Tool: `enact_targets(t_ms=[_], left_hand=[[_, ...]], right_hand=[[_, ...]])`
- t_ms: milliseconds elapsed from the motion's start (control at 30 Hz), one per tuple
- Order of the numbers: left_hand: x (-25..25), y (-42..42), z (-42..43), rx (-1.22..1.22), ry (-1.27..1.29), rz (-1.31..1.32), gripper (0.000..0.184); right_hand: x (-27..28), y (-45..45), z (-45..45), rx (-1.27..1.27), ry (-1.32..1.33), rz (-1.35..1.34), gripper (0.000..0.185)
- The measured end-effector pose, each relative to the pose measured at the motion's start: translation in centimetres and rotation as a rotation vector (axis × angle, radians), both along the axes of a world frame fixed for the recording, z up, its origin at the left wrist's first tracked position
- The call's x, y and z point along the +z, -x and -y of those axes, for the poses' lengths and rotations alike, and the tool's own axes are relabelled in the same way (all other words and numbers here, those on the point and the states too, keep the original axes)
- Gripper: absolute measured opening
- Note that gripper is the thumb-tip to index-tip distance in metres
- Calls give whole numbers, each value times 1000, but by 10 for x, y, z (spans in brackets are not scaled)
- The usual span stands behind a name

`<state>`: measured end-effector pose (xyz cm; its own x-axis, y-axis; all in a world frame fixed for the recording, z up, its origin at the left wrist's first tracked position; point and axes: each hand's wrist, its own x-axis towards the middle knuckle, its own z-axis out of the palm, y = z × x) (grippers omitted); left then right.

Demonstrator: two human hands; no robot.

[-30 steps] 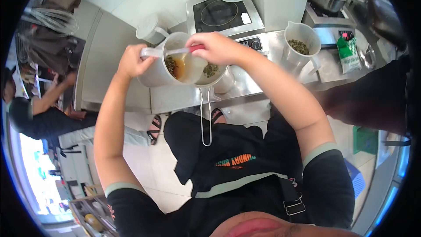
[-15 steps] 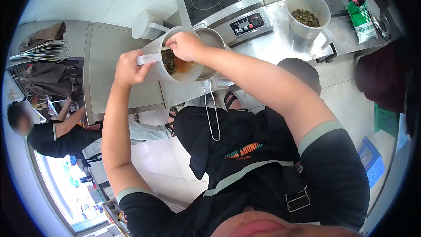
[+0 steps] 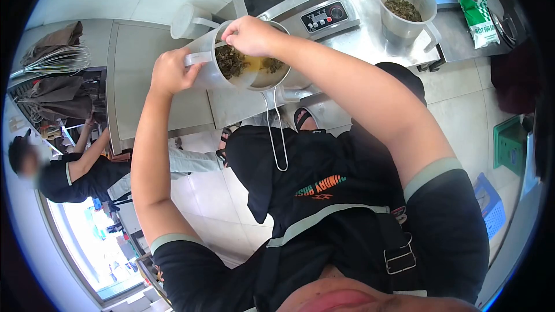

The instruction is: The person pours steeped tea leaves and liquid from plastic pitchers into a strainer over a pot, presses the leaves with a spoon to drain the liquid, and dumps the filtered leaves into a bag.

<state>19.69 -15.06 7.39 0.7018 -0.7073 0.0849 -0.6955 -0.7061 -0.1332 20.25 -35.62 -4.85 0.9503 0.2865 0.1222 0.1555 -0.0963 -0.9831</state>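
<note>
My left hand is wrapped round the handle of a translucent plastic pitcher, which is tipped to the right. Wet, dark tea leaves and yellowish liquid run towards its mouth. Over the pitcher's rim, my right hand has its fingers closed; what they hold, if anything, is hidden. A round strainer lies under the pitcher's mouth, its long wire handle pointing towards me. Some leaves are in it. The vessel beneath is mostly hidden.
A second pitcher with leaves stands on the steel counter at right, near a green-and-white bag. Behind are an induction cooker and a lidded white jug. Whisks lie at left, where another person works.
The pitcher has tipped further, and leaves now show in the strainer. My right hand has moved up and slightly right along the rim. The view has shifted slightly.
</note>
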Motion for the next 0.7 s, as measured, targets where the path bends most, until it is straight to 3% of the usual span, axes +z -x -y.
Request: enact_targets(t_ms=[200, 333, 400, 600, 700], left_hand=[[-6, 10, 11, -12, -70, 62, 28], [-7, 14, 12, 2, -132, 87, 29], [-7, 17, 13, -10, -132, 98, 29], [-7, 14, 21, 87, -138, 50, 28], [-7, 13, 23, 84, -154, 69, 28]], right_hand=[[-27, -8, -29, -63, -46, -54, 21], [-30, -12, -24, -64, 94, -154, 24], [-28, -18, -21, -62, 290, -172, 24], [-25, -27, 6, -1, 381, -132, 32], [-12, -24, 28, 71, 588, 42, 31]])
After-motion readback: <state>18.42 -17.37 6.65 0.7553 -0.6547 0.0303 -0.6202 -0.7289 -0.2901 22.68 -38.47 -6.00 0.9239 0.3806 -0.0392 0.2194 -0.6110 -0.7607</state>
